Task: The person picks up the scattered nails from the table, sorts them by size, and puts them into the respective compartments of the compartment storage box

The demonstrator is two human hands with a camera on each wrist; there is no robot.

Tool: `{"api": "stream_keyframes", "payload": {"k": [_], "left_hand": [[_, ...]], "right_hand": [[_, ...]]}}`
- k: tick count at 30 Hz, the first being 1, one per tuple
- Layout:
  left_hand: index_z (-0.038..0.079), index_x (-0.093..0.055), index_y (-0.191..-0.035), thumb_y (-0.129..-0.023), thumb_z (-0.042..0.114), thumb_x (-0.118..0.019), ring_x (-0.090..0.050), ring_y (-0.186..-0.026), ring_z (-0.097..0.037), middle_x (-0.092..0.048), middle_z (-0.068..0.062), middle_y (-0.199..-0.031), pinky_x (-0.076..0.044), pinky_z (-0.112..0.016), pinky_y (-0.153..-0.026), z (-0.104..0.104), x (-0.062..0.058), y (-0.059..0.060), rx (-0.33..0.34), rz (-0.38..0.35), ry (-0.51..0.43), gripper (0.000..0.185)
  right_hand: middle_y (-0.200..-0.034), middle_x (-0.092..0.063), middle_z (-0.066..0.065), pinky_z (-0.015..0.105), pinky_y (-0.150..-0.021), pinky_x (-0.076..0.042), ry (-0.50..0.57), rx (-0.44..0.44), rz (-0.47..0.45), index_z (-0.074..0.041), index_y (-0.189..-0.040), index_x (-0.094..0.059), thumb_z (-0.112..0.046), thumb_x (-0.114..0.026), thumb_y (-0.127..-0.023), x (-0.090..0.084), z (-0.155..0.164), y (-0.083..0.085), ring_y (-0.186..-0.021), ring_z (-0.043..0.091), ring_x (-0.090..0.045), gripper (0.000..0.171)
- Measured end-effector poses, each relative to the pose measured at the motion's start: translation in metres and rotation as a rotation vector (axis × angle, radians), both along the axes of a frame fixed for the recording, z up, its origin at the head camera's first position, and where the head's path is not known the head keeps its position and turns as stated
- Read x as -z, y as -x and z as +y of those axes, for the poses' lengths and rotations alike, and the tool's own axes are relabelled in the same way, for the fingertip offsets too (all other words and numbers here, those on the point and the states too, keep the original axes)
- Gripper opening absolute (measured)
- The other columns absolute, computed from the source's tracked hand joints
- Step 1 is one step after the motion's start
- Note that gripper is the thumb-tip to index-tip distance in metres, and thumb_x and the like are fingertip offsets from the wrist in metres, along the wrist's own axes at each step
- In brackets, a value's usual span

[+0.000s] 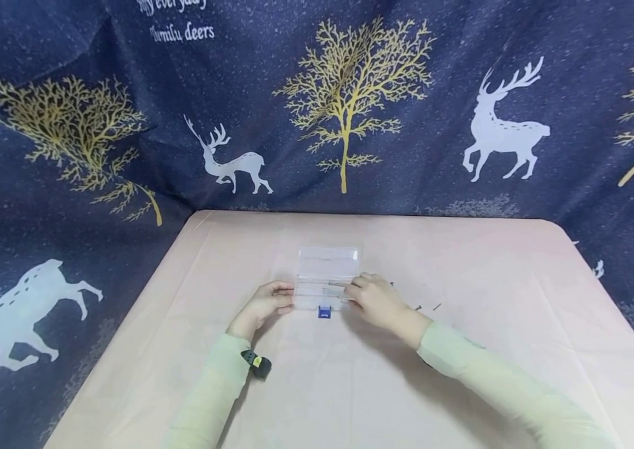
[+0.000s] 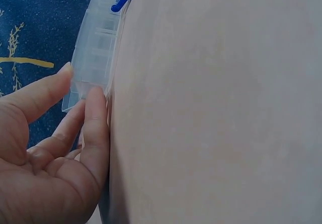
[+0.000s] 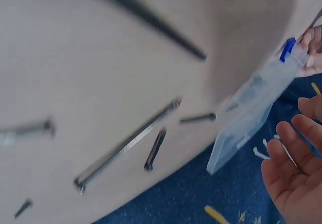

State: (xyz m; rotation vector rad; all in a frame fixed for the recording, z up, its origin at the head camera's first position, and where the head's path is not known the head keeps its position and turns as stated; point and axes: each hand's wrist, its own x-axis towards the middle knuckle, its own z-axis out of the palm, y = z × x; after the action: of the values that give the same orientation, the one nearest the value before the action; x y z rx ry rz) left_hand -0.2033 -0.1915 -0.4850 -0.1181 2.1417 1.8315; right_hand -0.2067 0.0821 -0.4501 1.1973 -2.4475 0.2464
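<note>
A clear plastic compartment box (image 1: 311, 292) with a blue latch (image 1: 325, 312) lies on the table, its lid (image 1: 328, 262) folded back. My left hand (image 1: 263, 307) pinches the box's left end; in the left wrist view the thumb and fingers of that hand (image 2: 60, 143) take it from both sides. Over the box's right end is my right hand (image 1: 378, 301). The right wrist view shows that hand's fingers (image 3: 287, 163) loosely bent, with nothing visible between them. Thin metal pieces (image 1: 339, 284) appear in the box beside the right fingertips.
Loose metal fasteners lie right of the box. Among them are a long double-ended rod (image 3: 128, 143), a short dark screw (image 3: 155, 149) and another screw (image 3: 197, 118). A blurred dark rod (image 3: 146, 17) crosses the top of the right wrist view. Behind the table (image 1: 305, 386) hangs a blue cloth (image 1: 406, 125).
</note>
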Motion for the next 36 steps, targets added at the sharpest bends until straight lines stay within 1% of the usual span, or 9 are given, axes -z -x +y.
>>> {"api": "stream_keyframes", "payload": {"k": [2, 7, 12, 15, 21, 26, 32, 36], "left_hand": [[-0.012, -0.044, -0.13, -0.089, -0.004, -0.057, -0.062, -0.097, -0.019, -0.052, -0.03, -0.127, -0.057, -0.034, -0.091, -0.001, 0.001, 0.0, -0.002, -0.002, 0.0, 0.043], [-0.013, -0.044, -0.13, -0.089, -0.004, -0.056, -0.062, -0.094, -0.016, -0.052, -0.031, -0.126, -0.057, -0.033, -0.091, -0.002, 0.001, 0.001, -0.006, 0.0, 0.001, 0.044], [-0.013, -0.044, -0.13, -0.089, -0.004, -0.056, -0.062, -0.094, -0.016, -0.051, -0.031, -0.127, -0.057, -0.034, -0.091, -0.001, 0.0, 0.001, -0.007, -0.004, 0.005, 0.044], [-0.014, -0.044, -0.13, -0.089, -0.004, -0.056, -0.061, -0.092, -0.014, -0.051, -0.031, -0.126, -0.057, -0.033, -0.09, -0.001, 0.001, 0.001, -0.01, -0.004, -0.002, 0.044], [-0.014, -0.044, -0.129, -0.089, -0.005, -0.056, -0.061, -0.091, -0.013, -0.052, -0.031, -0.126, -0.057, -0.032, -0.09, 0.0, 0.0, 0.002, -0.016, -0.004, -0.004, 0.043], [-0.014, -0.044, -0.13, -0.089, -0.006, -0.055, -0.061, -0.093, -0.015, -0.052, -0.031, -0.126, -0.057, -0.032, -0.09, 0.001, 0.0, 0.001, -0.029, -0.013, -0.002, 0.043], [-0.014, -0.043, -0.13, -0.089, -0.006, -0.055, -0.061, -0.092, -0.014, -0.05, -0.032, -0.127, -0.057, -0.031, -0.09, 0.001, 0.001, 0.001, -0.015, -0.004, -0.006, 0.043], [-0.015, -0.044, -0.129, -0.088, -0.007, -0.054, -0.061, -0.09, -0.012, -0.051, -0.032, -0.127, -0.058, -0.029, -0.087, 0.001, 0.001, 0.0, -0.016, 0.001, -0.016, 0.043]], "right_hand": [[-0.087, -0.067, 0.003, 0.033, -0.072, -0.053, -0.011, 0.007, 0.001, -0.01, -0.09, -0.067, -0.016, -0.076, -0.075, -0.004, 0.005, 0.0, -0.081, 0.02, -0.059, 0.018], [-0.088, -0.066, 0.004, 0.035, -0.073, -0.052, 0.017, 0.027, -0.019, -0.008, -0.093, -0.067, -0.016, -0.076, -0.077, -0.016, 0.019, 0.002, -0.084, 0.022, -0.058, 0.021], [-0.089, -0.066, 0.006, 0.036, -0.074, -0.052, 0.02, 0.051, -0.022, -0.006, -0.095, -0.067, -0.017, -0.074, -0.079, -0.021, 0.034, 0.001, -0.085, 0.023, -0.058, 0.021], [-0.09, -0.066, 0.007, 0.036, -0.075, -0.053, 0.03, 0.061, -0.042, -0.005, -0.095, -0.067, -0.015, -0.075, -0.079, -0.023, 0.042, -0.001, -0.086, 0.024, -0.059, 0.021], [-0.09, -0.067, 0.008, 0.037, -0.076, -0.055, 0.055, 0.076, -0.044, -0.003, -0.093, -0.067, -0.011, -0.076, -0.076, -0.022, 0.062, -0.003, -0.084, 0.024, -0.059, 0.021], [-0.09, -0.067, 0.011, 0.04, -0.077, -0.055, 0.035, 0.108, -0.053, -0.001, -0.092, -0.067, -0.01, -0.077, -0.075, -0.02, 0.078, -0.006, -0.084, 0.026, -0.059, 0.021], [-0.086, -0.066, 0.01, 0.04, -0.074, -0.054, 0.026, 0.142, -0.061, -0.002, -0.088, -0.068, -0.01, -0.077, -0.074, -0.017, 0.097, -0.016, -0.081, 0.026, -0.059, 0.019], [-0.083, -0.065, 0.008, 0.039, -0.071, -0.054, 0.008, 0.143, -0.072, -0.003, -0.086, -0.068, -0.007, -0.077, -0.073, -0.014, 0.108, -0.023, -0.078, 0.024, -0.058, 0.016]]}}
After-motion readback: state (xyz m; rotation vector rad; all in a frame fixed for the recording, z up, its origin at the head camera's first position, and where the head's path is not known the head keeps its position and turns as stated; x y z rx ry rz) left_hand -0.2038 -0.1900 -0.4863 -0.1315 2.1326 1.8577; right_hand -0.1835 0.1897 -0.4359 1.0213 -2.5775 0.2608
